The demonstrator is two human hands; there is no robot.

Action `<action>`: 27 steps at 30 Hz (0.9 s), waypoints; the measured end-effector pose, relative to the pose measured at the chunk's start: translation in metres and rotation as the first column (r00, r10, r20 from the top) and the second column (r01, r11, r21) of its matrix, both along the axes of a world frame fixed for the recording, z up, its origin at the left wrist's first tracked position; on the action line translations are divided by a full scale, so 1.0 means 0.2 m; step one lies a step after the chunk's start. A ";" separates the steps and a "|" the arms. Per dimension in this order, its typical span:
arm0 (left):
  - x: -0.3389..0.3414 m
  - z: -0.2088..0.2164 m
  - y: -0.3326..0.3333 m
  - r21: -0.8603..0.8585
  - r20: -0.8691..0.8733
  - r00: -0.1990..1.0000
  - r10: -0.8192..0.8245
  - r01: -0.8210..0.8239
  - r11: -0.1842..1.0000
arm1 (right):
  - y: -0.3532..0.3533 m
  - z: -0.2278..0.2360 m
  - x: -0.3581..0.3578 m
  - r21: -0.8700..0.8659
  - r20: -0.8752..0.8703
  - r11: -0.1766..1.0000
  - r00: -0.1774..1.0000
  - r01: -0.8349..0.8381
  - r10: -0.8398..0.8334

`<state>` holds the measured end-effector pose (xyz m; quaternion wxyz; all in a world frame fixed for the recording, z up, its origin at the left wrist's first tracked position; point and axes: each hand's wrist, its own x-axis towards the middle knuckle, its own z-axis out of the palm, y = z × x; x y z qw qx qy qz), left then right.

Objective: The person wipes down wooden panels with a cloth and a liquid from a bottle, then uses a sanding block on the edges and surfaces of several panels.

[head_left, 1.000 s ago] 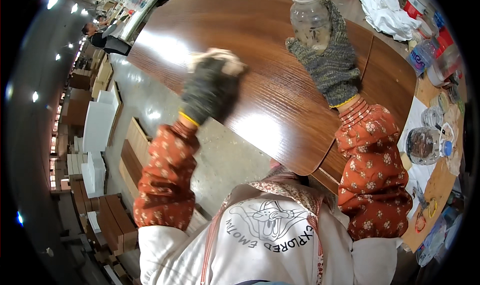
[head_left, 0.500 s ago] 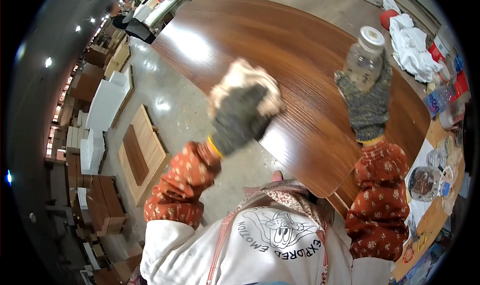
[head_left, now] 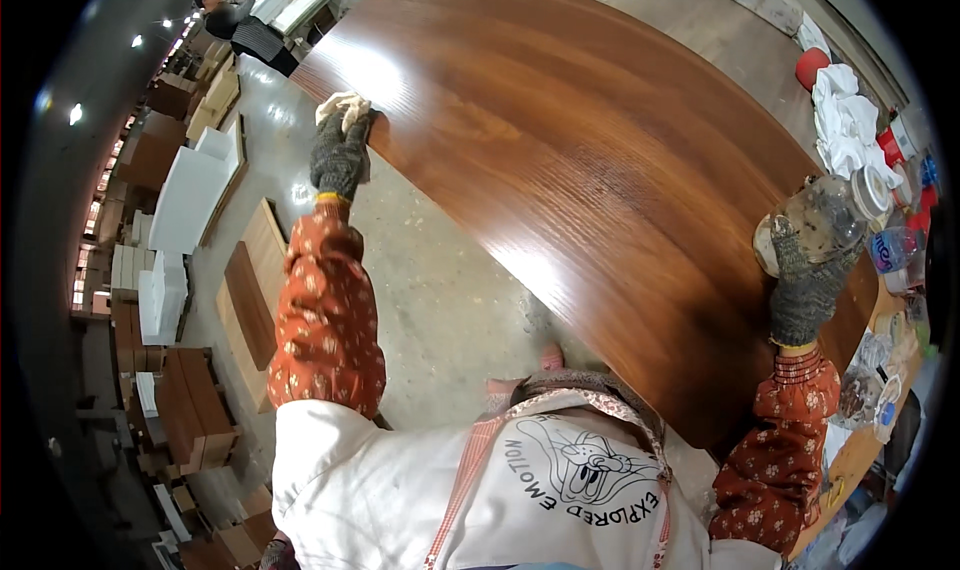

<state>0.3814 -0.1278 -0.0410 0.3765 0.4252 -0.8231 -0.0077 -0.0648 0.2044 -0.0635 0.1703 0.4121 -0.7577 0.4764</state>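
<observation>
A large brown wood-grain panel (head_left: 560, 160) with a curved far edge and a glossy sheen lies before me. My left hand (head_left: 340, 155), in a dark grey knit glove, is closed on a pale cloth (head_left: 345, 108) at the panel's left edge. Over the right end of the panel, my right hand (head_left: 810, 280), gloved alike, grips a clear jar (head_left: 820, 215) with a white lid. The jar is tilted, its lid toward the right, and its inside looks stained. Patches of the panel's middle look wet or streaked.
To the right, a side bench (head_left: 870, 370) carries bottles and clutter, with crumpled white cloth (head_left: 845, 120) and a red object (head_left: 812, 68) beyond. Boards (head_left: 245, 290) lie on the floor at left, near stacked brown panels (head_left: 190, 410). Another person (head_left: 245, 30) stands far left.
My left hand has swept the cloth from the panel's middle to its far left edge. The right hand has moved right and nearer, and the jar has gone from upright to tilted.
</observation>
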 end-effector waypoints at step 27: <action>-0.47 0.07 0.97 -0.101 0.251 0.949 -0.192 0.223 0.970 | -0.15 0.08 -0.09 -0.148 0.054 0.946 0.952 -0.289 0.300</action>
